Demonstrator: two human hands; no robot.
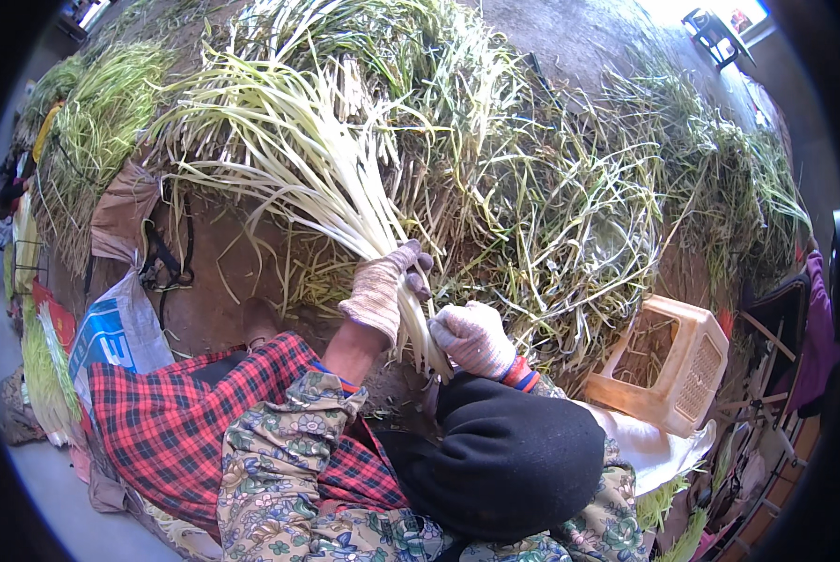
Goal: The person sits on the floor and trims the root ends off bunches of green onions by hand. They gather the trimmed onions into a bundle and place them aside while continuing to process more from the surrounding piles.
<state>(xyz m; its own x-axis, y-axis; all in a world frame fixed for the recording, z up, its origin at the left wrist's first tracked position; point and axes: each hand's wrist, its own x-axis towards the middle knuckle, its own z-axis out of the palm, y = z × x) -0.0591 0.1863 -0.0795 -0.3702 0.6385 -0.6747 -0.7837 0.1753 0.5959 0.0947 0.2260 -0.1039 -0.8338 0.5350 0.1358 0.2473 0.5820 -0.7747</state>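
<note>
My left hand (pixel 385 284), in a tan knitted glove with dark fingertips, is closed around a bundle of long pale green stalks (pixel 353 190). Their leafy ends fan out up and to the left, and their white lower ends hang below the hand. Against these lower ends, just to the right, is my right hand (pixel 473 338) in a speckled knitted glove, its fingers curled. Whether it grips a stalk cannot be told. A red and black checked cloth (pixel 174 428) covers my lap, and a dark rounded cloth (pixel 518 456) partly hides my right forearm.
Heaps of green stalks and leaves (pixel 560 211) spread over the floor ahead. A tan plastic stool (pixel 697 372) lies tipped at the right. A white and blue sack (pixel 121 330) is at the left, near another leafy pile (pixel 111 105). A purple cloth (pixel 813 337) hangs at far right.
</note>
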